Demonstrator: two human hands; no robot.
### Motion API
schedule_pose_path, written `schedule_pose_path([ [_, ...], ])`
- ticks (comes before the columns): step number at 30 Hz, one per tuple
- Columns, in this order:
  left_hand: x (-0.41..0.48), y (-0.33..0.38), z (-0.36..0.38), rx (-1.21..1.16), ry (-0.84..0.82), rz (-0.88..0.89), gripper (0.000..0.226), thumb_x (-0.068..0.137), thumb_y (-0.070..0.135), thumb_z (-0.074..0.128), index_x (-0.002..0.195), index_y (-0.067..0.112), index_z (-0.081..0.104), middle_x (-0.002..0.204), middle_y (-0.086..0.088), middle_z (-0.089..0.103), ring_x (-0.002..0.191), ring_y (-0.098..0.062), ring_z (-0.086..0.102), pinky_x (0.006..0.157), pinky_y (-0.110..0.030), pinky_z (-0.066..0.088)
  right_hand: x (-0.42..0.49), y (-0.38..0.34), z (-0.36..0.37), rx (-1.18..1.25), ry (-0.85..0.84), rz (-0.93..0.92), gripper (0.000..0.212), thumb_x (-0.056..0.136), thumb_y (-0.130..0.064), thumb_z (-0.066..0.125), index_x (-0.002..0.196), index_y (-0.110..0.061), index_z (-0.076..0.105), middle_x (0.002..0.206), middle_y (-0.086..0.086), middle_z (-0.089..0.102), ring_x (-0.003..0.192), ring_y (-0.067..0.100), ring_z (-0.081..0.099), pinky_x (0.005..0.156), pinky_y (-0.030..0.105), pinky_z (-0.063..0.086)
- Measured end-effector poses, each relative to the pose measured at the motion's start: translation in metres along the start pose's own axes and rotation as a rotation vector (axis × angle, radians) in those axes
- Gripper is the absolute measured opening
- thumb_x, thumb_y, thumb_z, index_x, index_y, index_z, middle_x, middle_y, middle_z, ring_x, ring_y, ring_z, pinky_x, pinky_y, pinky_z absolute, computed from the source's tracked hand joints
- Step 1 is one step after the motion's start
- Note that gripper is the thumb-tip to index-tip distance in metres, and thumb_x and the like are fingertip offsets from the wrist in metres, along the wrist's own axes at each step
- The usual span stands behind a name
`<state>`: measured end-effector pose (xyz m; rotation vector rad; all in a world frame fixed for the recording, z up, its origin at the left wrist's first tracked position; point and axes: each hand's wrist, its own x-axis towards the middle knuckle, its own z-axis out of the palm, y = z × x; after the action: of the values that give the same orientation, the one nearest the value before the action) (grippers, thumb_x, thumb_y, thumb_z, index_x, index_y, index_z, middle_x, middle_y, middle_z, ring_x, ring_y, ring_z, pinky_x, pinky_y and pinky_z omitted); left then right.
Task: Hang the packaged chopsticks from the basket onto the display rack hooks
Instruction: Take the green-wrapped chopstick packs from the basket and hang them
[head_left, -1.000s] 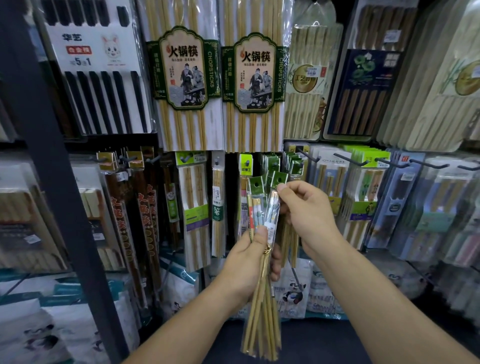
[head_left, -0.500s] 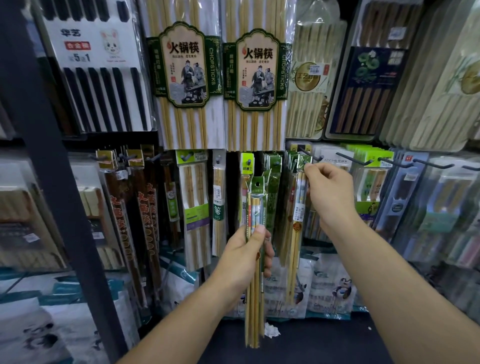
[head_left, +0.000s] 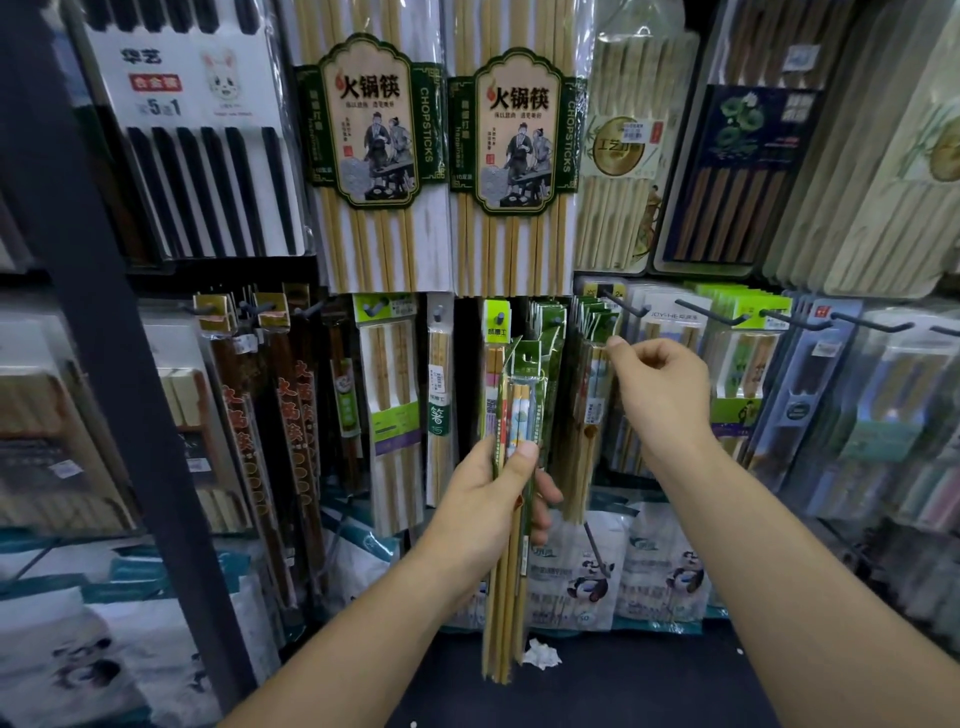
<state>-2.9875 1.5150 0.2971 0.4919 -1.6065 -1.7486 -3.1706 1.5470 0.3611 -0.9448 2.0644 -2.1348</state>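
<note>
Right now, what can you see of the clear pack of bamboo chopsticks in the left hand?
The clear pack of pale bamboo chopsticks has a green card header with a hanging hole and colourful tops. It stands nearly upright before the rack; the left hand grips it mid-length, thumb across its front.

"CHOPSTICKS" on green-labelled pack (head_left: 371, 122), "JOY-HE" card (head_left: 670, 315)

Low left hand (head_left: 488, 499) in a tight grip, thumb up; right hand (head_left: 660, 395) higher, outstretched, fingers curled.
</note>
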Motion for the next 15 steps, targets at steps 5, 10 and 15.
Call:
schedule_pose_path([
  [5, 0.001, -0.004, 0.003, 0.035, -0.015, 0.031, 0.024, 0.108, 0.029, 0.05, 0.124, 0.011, 0.048, 0.088, -0.008, 0.074, 0.068, -0.02, 0.064, 0.058, -0.03, 0.055, -0.032, -0.01, -0.002, 0.075, -0.186, 0.006, 0.027, 0.095, -0.048, 0.064, 0.085, -0.023, 0.072, 0.071, -0.01, 0.071, 0.056, -0.002, 0.059, 0.058, 0.019, 0.046],
  [10, -0.001, -0.008, 0.008, 0.021, -0.051, 0.037, 0.013, 0.107, 0.023, 0.054, 0.119, 0.019, 0.056, 0.086, -0.006, 0.075, 0.069, -0.02, 0.07, 0.064, -0.036, 0.061, -0.044, -0.018, 0.0, 0.081, -0.283, -0.051, 0.02, 0.099, -0.034, 0.064, 0.082, -0.028, 0.074, 0.061, -0.013, 0.064, 0.055, -0.003, 0.058, 0.049, 0.011, 0.044],
  [15, 0.004, -0.013, 0.004, 0.054, 0.067, -0.019, 0.042, 0.104, 0.033, 0.058, 0.141, 0.015, 0.049, 0.11, -0.005, 0.077, 0.1, -0.018, 0.074, 0.086, -0.039, 0.062, -0.036, -0.018, -0.005, 0.15, -0.21, 0.011, 0.026, 0.099, -0.03, 0.063, 0.076, -0.033, 0.074, 0.056, -0.013, 0.056, 0.055, 0.002, 0.053, 0.048, 0.015, 0.041],
])
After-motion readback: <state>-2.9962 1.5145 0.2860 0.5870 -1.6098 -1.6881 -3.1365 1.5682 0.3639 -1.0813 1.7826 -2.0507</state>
